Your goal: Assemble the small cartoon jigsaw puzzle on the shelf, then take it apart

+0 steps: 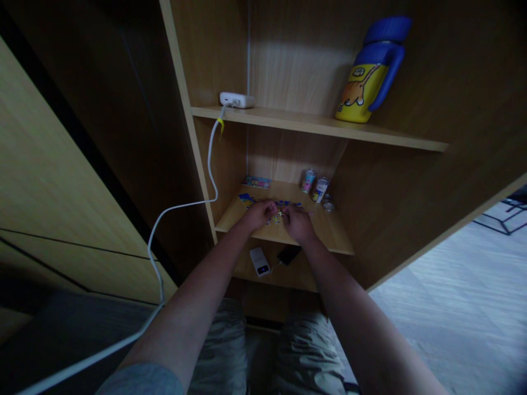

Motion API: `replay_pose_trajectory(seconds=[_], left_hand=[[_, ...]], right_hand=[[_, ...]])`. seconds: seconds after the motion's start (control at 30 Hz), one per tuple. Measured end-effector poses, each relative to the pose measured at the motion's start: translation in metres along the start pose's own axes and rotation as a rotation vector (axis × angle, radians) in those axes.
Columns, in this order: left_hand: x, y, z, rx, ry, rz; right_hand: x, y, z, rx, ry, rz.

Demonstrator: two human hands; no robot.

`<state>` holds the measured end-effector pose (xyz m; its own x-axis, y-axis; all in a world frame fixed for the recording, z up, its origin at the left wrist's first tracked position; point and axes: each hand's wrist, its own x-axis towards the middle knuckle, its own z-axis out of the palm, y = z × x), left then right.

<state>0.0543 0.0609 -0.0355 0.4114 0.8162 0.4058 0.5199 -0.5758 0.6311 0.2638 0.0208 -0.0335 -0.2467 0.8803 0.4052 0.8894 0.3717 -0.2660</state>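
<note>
In the head view, the person sits facing an open wooden shelf unit, with both forearms reaching onto a low shelf (pixel 284 219). The left hand (pixel 259 215) and right hand (pixel 298 224) sit close together, fingers curled downward, over a loose scatter of small colourful jigsaw pieces (pixel 280 211) near the shelf's front edge. The fingertips almost meet above the pieces, but the view is too dark and the pieces too small to tell whether either hand is pinching one.

A blue-and-yellow cluster of pieces (pixel 246 199) lies just left of the left hand. Behind it, a flat printed picture card (pixel 256 182) leans near the back wall. Two small drink cans (pixel 313 185) stand towards the back right, beside a small round tin (pixel 328 206).

Below the hands, a white power bank (pixel 259 261) lies near a black phone (pixel 289 254). Above, a white charger (pixel 236 100) sits on the upper shelf (pixel 317 126), its white cable (pixel 212 159) hanging down the left side. A blue-and-yellow cartoon-printed water bottle (pixel 370 71) stands at that shelf's right.
</note>
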Motion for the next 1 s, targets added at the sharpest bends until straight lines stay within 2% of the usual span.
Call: replay_pose_trajectory(seconds=[1.0], left_hand=[[0.0, -0.0035, 0.0061, 0.104, 0.016, -0.037]], right_hand=[[-0.0012, -0.0011, -0.0019, -0.072, -0.023, -0.029]])
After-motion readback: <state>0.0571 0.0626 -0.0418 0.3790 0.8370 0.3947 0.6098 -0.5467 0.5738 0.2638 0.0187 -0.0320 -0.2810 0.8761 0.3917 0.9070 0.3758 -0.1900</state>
